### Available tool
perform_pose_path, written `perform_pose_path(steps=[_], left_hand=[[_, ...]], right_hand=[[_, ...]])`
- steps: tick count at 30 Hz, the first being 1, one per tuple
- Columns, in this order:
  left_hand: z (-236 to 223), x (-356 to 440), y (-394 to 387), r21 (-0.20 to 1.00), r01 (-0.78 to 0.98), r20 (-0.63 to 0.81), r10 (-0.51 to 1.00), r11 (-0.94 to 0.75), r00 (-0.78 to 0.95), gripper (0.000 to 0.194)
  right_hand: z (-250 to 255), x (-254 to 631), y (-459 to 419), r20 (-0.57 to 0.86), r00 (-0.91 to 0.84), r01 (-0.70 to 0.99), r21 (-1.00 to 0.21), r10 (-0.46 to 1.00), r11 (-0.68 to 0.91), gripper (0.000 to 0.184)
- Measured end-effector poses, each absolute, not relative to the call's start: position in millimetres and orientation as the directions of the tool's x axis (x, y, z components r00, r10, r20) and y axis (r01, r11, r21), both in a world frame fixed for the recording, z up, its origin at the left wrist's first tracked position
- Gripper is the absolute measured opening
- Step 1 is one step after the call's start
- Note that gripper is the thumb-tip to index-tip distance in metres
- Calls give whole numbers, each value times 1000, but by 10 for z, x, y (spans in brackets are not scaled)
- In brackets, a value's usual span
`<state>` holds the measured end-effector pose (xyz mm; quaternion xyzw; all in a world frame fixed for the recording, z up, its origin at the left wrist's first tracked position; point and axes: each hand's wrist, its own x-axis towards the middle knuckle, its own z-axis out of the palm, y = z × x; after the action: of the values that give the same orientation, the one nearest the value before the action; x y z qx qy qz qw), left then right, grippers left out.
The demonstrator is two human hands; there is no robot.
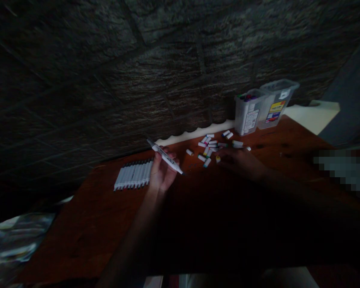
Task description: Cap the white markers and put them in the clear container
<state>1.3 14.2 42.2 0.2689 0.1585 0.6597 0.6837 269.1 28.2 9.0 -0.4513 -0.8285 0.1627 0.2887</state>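
Observation:
My left hand is closed around a white marker, held at a slant above the table. Both of its tips show uncapped, one at the upper left and one at the lower right. Just left of that hand lies a row of several white markers, side by side. My right hand is low over the scattered caps, its fingertips bent around a yellow-ended marker cap. Deep shadow hides part of these fingers. Loose white caps with coloured ends lie left of and behind the right hand.
Two clear plastic bins stand at the back right of the wooden table, the nearer one containing markers. A dark stone-block wall rises behind. A pale scalloped strip runs along the wall. Plastic bags are at the lower left.

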Motion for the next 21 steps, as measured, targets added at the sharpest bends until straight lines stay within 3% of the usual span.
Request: perform_pose_path(steps=[14,21], left_hand=[[430,8,140,660,-749,104,994,-63,9,17],[436,7,135,624,-781,33,999,-27,-8,18]], right_hand=[[107,2685,259,342,-463,610,-546,818,574,32],[94,2687,263,346,-461,620,-532,817,576,30]])
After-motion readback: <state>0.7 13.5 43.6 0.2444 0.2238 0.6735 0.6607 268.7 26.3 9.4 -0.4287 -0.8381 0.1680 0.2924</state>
